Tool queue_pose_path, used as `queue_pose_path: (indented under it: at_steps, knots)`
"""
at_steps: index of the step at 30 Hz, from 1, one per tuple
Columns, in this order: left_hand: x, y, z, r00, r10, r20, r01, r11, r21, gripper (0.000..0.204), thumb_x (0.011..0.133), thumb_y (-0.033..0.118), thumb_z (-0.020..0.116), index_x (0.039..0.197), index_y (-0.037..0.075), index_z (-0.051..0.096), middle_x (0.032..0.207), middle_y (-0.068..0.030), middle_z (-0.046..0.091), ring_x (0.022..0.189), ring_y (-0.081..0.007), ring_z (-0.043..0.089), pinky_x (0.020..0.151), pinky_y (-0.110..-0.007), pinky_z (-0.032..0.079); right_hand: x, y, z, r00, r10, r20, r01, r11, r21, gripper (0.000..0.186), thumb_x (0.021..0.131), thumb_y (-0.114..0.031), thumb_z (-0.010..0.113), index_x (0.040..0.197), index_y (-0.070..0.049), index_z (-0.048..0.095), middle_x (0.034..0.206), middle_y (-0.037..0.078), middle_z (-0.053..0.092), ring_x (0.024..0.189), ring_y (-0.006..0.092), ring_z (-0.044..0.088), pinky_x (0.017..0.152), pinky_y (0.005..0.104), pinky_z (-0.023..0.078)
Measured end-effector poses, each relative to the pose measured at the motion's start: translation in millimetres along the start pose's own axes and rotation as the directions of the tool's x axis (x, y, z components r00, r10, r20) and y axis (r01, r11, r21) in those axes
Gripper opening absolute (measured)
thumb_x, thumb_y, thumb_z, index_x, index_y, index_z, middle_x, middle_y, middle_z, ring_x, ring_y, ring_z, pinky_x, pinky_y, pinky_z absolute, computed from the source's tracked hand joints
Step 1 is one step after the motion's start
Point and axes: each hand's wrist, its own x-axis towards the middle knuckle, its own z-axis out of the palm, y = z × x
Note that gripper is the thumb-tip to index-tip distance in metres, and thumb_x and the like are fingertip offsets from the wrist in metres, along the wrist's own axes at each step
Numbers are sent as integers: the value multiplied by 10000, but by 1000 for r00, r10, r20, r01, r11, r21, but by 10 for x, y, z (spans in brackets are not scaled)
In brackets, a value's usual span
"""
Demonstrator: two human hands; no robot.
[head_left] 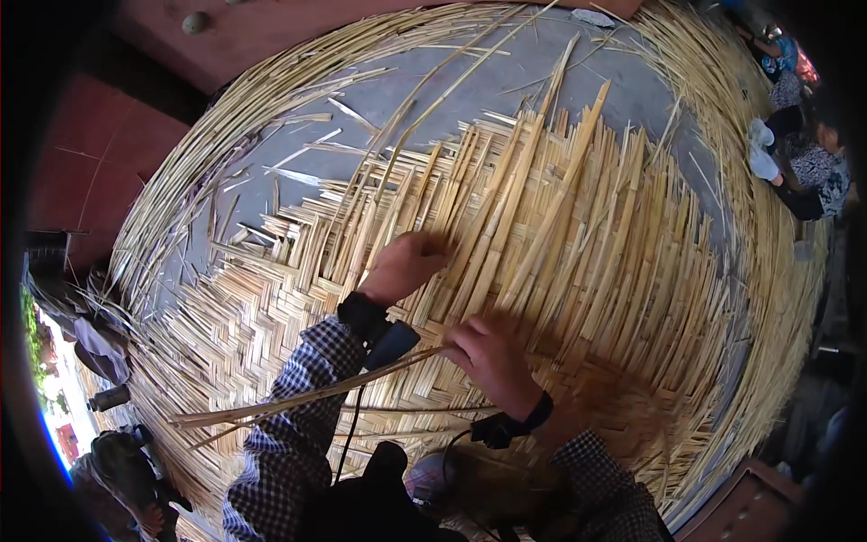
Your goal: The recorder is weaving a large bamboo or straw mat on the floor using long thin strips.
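A large mat of flattened, straw-coloured reed strips lies under both of my hands. Its left part is woven in a zigzag pattern; long strips run lengthwise over the middle and right. My right hand is closed, pinching the end of a long reed strip between thumb and fingers. That strip stretches to the left across my left forearm, and its far end splits. Resting on the upper middle of the mat, my left hand is bent at the wrist. Its fingers point right, dark and blurred, so their grip is hidden.
Loose reeds curve in a thick band along the left and far side. Another reed bundle runs down the right. Grey floor with scraps shows beyond the mat. One person sits at far right, another at lower left.
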Motion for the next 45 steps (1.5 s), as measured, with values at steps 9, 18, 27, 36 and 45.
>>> queue_pose_path:
  at_steps: [9,18,27,36,45]
  knots:
    - [225,208,-148,966,-194,171,183,980,78,297,966,284,609,1046,-2,631,906,-157,689,823,-267,668,760,-394,525,-123,14,113,981,100,-165,-68,980,187,157,807,-137,771,836,-62,635,783,83,550,711,283,596,625,405,473]
    - [111,322,-59,976,-138,169,168,970,-176,333,957,305,601,968,-27,629,860,-192,664,878,-335,667,792,-438,495,-186,80,388,851,385,-356,-164,840,516,237,884,-79,729,749,-31,540,620,36,440,555,114,445,505,291,362]
    - [-181,-88,-100,921,53,386,279,604,-747,269,786,29,823,1043,63,754,1289,-68,615,1218,-188,560,1083,-322,397,3,174,487,872,468,-140,-247,670,700,137,973,-137,673,939,-14,623,701,-55,457,666,47,416,574,250,382]
    - [-1053,9,-46,699,-656,-285,3,402,-916,467,923,19,676,1371,31,546,1108,-97,670,1002,-188,661,913,-357,559,150,353,379,912,401,83,-365,704,610,297,1004,-236,638,1212,-25,617,862,16,573,760,89,598,668,248,536]
    - [-1143,-453,-121,820,-510,-260,48,513,-857,294,923,-20,662,1207,55,680,980,-15,682,868,-110,644,797,-271,565,565,195,348,890,446,-92,-353,803,480,187,943,-152,702,1048,-42,593,829,28,672,723,94,608,636,257,509]
